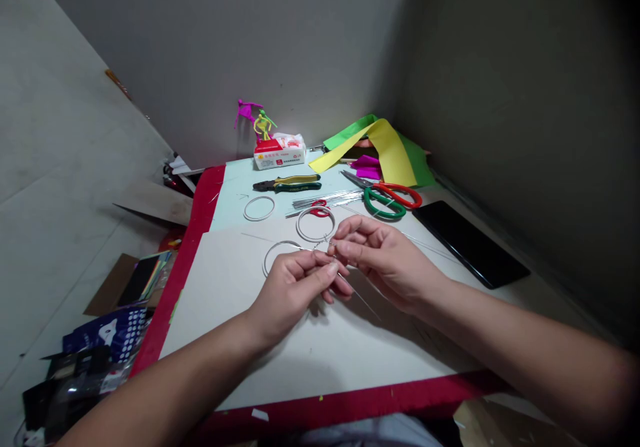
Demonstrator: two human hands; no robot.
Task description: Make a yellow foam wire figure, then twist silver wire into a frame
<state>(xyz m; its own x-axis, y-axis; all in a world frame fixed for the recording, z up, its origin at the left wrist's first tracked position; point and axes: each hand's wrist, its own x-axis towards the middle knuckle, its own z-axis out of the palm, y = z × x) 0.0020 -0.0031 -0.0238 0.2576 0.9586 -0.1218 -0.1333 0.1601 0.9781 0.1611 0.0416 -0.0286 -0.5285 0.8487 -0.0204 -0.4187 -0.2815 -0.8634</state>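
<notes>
Silver wire (pixel 363 298), pinched between left hand (pixel 293 297) and right hand (pixel 385 260), both closed on it above white card (pixel 210 287); three wire hoops (pixel 280 241) just beyond; farther, pliers (pixel 287 183), green-handled scissors (pixel 385 203), wrapped white packet (pixel 280 151).

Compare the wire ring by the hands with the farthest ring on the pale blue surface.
The wire ring by the hands lies on a white sheet, while the far ring lies on the pale blue surface. The near ring runs into the pinched wire held by the left hand and right hand; the far ring sits untouched. Both are thin, pale round hoops.
</notes>
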